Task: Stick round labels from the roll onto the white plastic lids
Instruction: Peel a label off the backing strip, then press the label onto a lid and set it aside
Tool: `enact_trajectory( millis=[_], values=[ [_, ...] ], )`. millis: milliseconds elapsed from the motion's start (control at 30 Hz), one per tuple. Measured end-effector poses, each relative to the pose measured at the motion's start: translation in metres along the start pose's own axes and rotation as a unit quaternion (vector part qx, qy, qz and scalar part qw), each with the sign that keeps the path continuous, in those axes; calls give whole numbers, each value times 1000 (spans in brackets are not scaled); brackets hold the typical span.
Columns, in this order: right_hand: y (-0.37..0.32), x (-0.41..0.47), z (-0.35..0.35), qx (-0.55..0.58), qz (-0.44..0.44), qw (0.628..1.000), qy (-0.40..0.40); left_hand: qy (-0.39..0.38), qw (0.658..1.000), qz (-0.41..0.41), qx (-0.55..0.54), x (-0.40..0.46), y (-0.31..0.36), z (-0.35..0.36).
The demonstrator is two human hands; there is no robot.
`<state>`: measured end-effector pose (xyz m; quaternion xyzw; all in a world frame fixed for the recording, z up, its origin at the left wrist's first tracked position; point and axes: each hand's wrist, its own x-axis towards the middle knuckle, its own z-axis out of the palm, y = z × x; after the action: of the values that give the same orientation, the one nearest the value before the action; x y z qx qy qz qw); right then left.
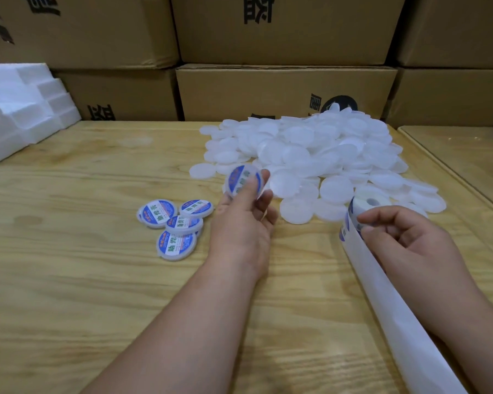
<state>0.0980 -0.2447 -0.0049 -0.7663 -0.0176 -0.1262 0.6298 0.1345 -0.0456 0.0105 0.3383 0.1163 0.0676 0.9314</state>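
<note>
My left hand (244, 223) holds up a white lid with a blue round label (244, 179), thumb pressed on its face. A big heap of plain white lids (310, 155) lies behind it on the wooden table (83, 280). Several labelled lids (174, 223) lie in a small cluster to the left of my left hand. My right hand (404, 237) pinches the label roll (367, 201) at its edge, where a blue label shows. The empty white backing strip (396, 314) trails from the roll toward the bottom right.
White foam blocks (20, 109) sit at the table's far left. Stacked cardboard boxes (282, 92) form a wall along the back. A second wooden tabletop (467, 149) adjoins on the right.
</note>
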Motion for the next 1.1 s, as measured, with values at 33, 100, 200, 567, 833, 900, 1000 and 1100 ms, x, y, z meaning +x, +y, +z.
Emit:
enact_trajectory(
  millis=[33, 100, 200, 567, 833, 900, 1000, 1100],
  values=[
    [0, 0, 0, 1, -1, 1000, 0, 8, 1000, -3, -27, 1, 3, -1],
    [1, 0, 0, 1, -2, 1000, 0, 20, 998, -2, -63, 2, 8, -5],
    [1, 0, 0, -3, -5, 1000, -1, 35, 996, 1, -83, 2, 10, -7],
    [-8, -3, -1, -86, -60, 993, -58, 40, 999, 18, -2, 4, 5, -5],
    [-14, -6, -2, -94, -73, 990, -80, -117, 641, 256, 714, -14, -30, -3],
    [-13, -5, -1, -113, -74, 988, -73, -118, 619, 229, 742, -14, -29, -5],
    [-11, -5, -2, -108, -65, 991, -54, -113, 623, 230, 739, -13, -30, -6],
    [-10, -4, -3, -103, -43, 993, -26, -105, 623, 229, 740, -12, -31, -6]
  ],
)
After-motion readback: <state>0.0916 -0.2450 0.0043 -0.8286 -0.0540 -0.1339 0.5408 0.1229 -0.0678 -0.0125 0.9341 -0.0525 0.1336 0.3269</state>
